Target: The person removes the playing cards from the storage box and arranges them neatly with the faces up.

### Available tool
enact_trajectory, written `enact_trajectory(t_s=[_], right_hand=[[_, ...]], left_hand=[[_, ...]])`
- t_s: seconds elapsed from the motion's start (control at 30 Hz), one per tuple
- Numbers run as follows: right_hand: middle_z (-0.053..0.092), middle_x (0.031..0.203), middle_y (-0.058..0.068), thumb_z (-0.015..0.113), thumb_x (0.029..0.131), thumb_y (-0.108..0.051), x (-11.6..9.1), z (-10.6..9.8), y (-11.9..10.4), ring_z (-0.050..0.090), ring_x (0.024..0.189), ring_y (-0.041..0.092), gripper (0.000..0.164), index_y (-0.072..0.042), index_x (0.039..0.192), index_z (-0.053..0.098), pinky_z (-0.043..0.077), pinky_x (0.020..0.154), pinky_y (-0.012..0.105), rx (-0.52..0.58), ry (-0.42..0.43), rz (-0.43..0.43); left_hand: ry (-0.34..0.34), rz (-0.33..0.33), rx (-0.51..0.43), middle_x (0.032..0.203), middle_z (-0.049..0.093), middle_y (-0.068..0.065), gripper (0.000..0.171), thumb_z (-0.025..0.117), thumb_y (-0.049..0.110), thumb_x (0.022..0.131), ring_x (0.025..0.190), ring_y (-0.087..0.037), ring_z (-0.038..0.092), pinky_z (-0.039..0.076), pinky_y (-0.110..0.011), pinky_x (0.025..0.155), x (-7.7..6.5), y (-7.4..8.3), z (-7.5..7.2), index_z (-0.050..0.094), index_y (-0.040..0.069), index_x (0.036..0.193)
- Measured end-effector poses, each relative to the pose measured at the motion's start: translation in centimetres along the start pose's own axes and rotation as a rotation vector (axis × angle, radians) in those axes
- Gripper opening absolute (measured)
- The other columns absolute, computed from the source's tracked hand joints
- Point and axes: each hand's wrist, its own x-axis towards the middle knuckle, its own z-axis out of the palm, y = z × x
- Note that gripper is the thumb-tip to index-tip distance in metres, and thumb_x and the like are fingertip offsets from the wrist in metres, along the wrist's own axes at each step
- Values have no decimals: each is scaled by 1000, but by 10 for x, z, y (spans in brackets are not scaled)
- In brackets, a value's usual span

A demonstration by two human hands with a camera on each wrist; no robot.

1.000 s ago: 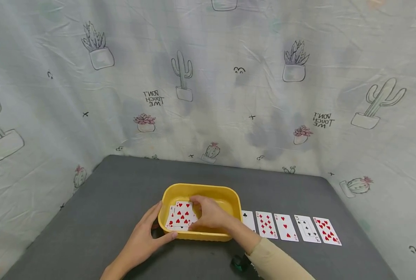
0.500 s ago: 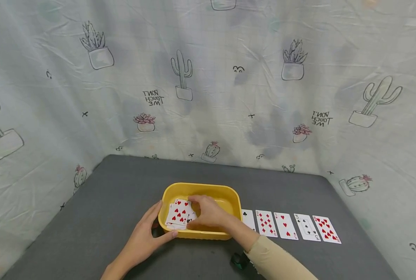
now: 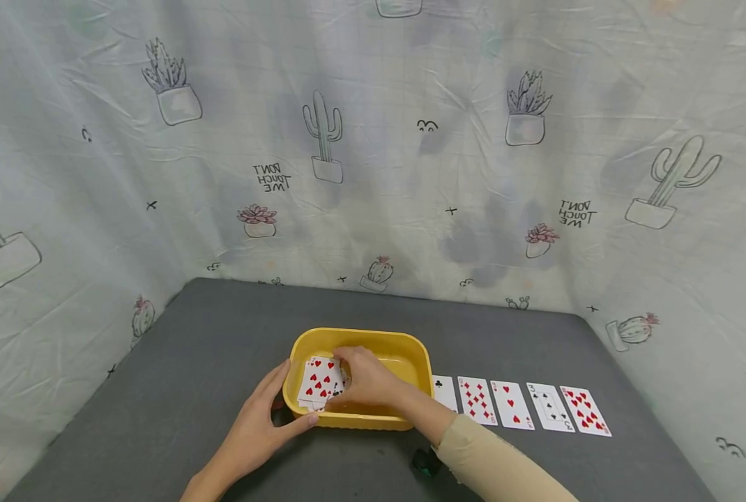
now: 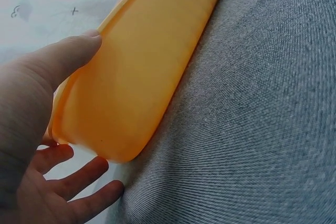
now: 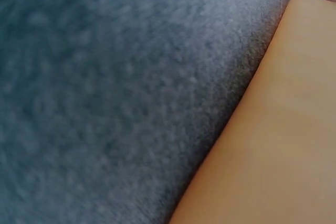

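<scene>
A yellow plastic tub stands on the table in the head view. My left hand grips its left end, thumb on the near side and fingers round the far side; the left wrist view shows the thumb at the tub's rim. Inside, at the left, lies a loose pile of playing cards, a red heart card on top. My right hand reaches into the tub and holds the right edges of the cards between thumb and fingers. Only the tub's outer wall and cloth show in the right wrist view.
To the tub's right several face-up cards lie in a row, including a diamond card and a heart card. A small dark object sits beside the right sleeve. A patterned curtain borders the grey table.
My right hand has shifted slightly left inside the tub. The cards there have gone from spread apart to a more overlapping pile. The left hand keeps its place.
</scene>
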Motion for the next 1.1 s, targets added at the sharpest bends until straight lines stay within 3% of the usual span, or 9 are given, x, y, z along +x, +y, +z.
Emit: enact_trajectory(t_s=[0.23,0.47,0.7,1.1], right_hand=[[60,115,-1,86,73,-49,2,1,0,52,101,14,82,-5,134,55,46,89,26,11,-15,-2],[55,129,-3,82,71,-60,6,7,-2,47,113,12,94,-9,143,49,44,97,27,-62,-46,35],[57,125,-1,85,72,-52,6,4,-4,49,105,12,93,-8,145,47,47,92,26,-49,-50,18],[59,129,0,87,74,-42,5,2,2,52,109,16,94,-8,148,42,45,95,27,23,-55,-51]], left_hand=[[-13,-10,7,154,30,-8,107,78,58,77,131,-26,42,49,-39,96,-1,-2,0,25,11,157],[-6,-9,6,154,30,-6,106,78,57,77,131,-24,42,49,-38,95,-2,-3,0,26,13,157],[-12,-17,4,155,28,-6,106,80,55,77,132,-25,41,49,-38,95,-2,-5,0,24,13,157],[-31,-35,-6,156,26,-7,107,78,57,77,133,-25,40,48,-39,96,-2,-2,-1,23,13,157]])
